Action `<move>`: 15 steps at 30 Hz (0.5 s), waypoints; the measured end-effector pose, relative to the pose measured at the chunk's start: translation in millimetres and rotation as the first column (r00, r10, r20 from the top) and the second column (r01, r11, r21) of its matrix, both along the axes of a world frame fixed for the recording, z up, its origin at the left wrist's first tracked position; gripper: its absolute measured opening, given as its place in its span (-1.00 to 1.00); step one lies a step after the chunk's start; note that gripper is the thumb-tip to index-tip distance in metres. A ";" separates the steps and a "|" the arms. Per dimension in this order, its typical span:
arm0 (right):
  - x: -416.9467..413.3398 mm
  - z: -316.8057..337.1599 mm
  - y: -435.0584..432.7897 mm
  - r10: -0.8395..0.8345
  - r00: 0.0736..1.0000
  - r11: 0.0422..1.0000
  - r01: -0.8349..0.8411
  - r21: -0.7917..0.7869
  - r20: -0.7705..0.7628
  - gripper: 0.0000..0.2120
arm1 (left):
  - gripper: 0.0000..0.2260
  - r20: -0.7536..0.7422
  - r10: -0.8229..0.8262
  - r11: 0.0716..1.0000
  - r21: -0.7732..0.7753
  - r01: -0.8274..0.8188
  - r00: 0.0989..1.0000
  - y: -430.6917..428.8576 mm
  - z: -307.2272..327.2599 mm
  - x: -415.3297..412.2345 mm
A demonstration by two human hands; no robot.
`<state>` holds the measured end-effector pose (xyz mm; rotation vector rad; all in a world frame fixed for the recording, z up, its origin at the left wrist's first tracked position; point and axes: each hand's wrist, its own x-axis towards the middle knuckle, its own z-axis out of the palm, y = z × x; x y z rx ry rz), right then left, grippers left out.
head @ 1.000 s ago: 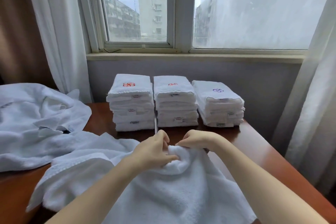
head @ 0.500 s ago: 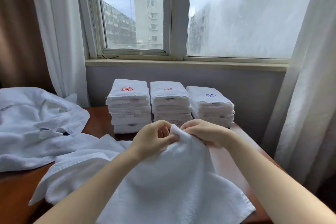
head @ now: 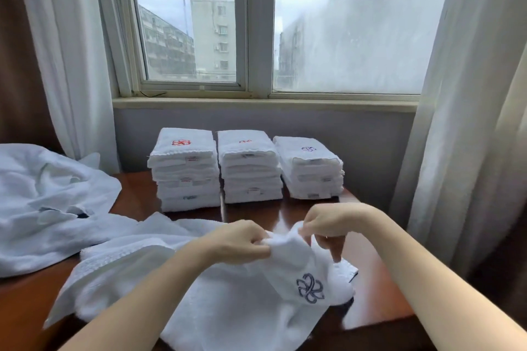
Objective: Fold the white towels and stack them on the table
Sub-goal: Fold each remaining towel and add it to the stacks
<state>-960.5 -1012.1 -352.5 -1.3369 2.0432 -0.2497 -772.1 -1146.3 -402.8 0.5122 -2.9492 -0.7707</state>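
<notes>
Left hand [head: 239, 242] and right hand [head: 328, 222] both pinching the raised edge of one unfolded towel [head: 228, 308], draped on the worktop [head: 379, 279]. Probably left to do: this one plus the loose heap [head: 42, 208] far left. Done: three folded stacks [head: 249, 168] behind, side by side under the window

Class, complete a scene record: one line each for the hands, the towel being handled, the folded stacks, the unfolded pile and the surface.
Towel: unfolded, dark blue emblem showing
Left hand: pinches its raised edge
Right hand: pinches the same edge, beside the left
Stacks: three, side by side below the window
Unfolded pile: far left
Surface: brown wooden table
</notes>
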 end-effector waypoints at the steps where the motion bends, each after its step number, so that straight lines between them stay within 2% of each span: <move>1: -1.0 -5.2 1.4 -0.011 0.999 0.997 0.014 0.082 -0.039 -0.72 | -0.72 0.019 0.016 0.999 0.044 -0.017 1.000 -0.7 -3.1 0.0; 2: -2.0 -9.9 -0.1 -0.049 0.996 0.996 0.054 0.067 -0.076 -0.72 | -0.71 0.018 0.055 0.994 0.098 -0.057 0.998 -2.7 -4.0 -0.7; 5: -7.0 -23.2 -13.7 -0.233 0.957 0.949 0.186 -0.253 -0.171 -0.80 | -0.72 -0.018 0.159 0.963 0.224 -0.151 0.987 -5.8 -1.7 -6.7; 7: -6.9 -29.8 -21.4 -0.260 0.934 0.919 0.161 -0.359 -0.247 -0.82 | -0.76 -0.057 0.200 0.973 0.130 -0.191 0.978 -8.7 -5.6 -11.4; 9: -5.7 -37.5 -26.0 -0.191 0.945 0.948 0.107 -0.301 -0.266 -0.69 | -0.89 -0.104 0.208 0.976 -0.037 -0.213 0.973 -10.1 -11.4 -14.5; 11: -4.7 -43.1 -26.4 -0.090 0.949 0.988 0.048 -0.145 -0.302 -0.58 | -0.77 -0.104 0.224 0.971 -0.062 -0.231 0.969 -11.7 -15.6 -15.9; 12: -5.2 -45.2 -26.2 -0.052 0.947 0.995 0.022 -0.097 -0.318 -0.61 | -0.68 -0.077 0.237 0.970 -0.042 -0.241 0.968 -13.2 -16.2 -15.7; 13: -6.0 -46.5 -26.6 -0.031 0.950 0.996 0.003 -0.089 -0.312 -0.73 | -0.62 -0.044 0.250 0.967 -0.038 -0.252 0.967 -14.7 -16.8 -15.9; 14: -6.5 -48.0 -26.8 -0.033 0.951 0.993 -0.003 -0.116 -0.306 -0.88 | -0.60 -0.005 0.253 0.966 -0.058 -0.253 0.967 -16.4 -17.4 -16.2; 15: -6.4 -48.8 -27.0 -0.055 0.950 0.990 0.013 -0.137 -0.307 -0.94 | -0.60 0.039 0.246 0.965 -0.104 -0.241 0.968 -17.7 -17.7 -16.9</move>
